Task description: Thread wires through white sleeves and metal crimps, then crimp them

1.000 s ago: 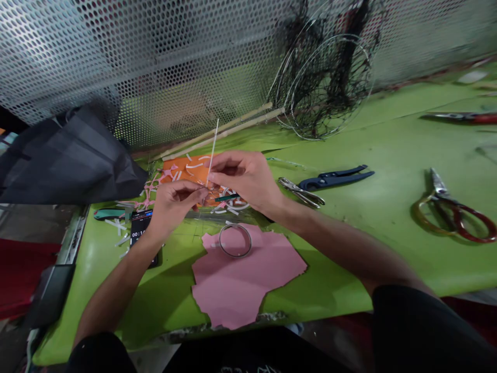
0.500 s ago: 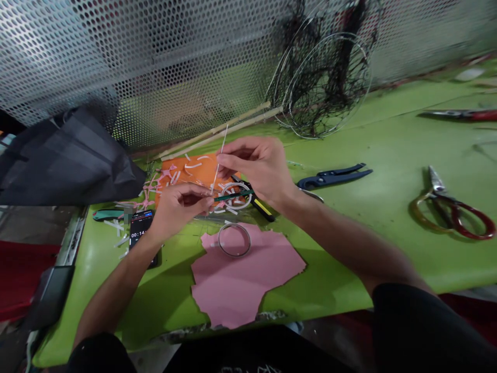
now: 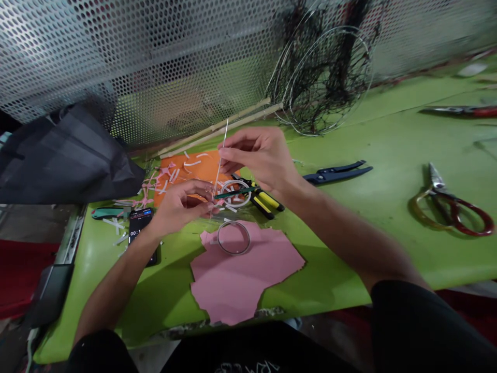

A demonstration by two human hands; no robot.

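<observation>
My right hand pinches a thin pale strip that stands nearly upright above the green table. My left hand is closed, pinching the strip's lower end together with a thin green stem that points right. Below the hands a wire ring lies on a torn pink paper sheet. Behind them lies an orange sheet strewn with white and pink paper scraps, plus a second ring.
Yellow-handled pliers and blue-handled pliers lie right of the hands. Red-handled scissors sit far right. A phone lies left. Wire hoops with black netting and bamboo sticks lean on the perforated metal wall; a dark bag sits left.
My right hand has risen and moved right along the strip, uncovering the yellow-handled pliers. The left hand stayed pinched at the lower end.
</observation>
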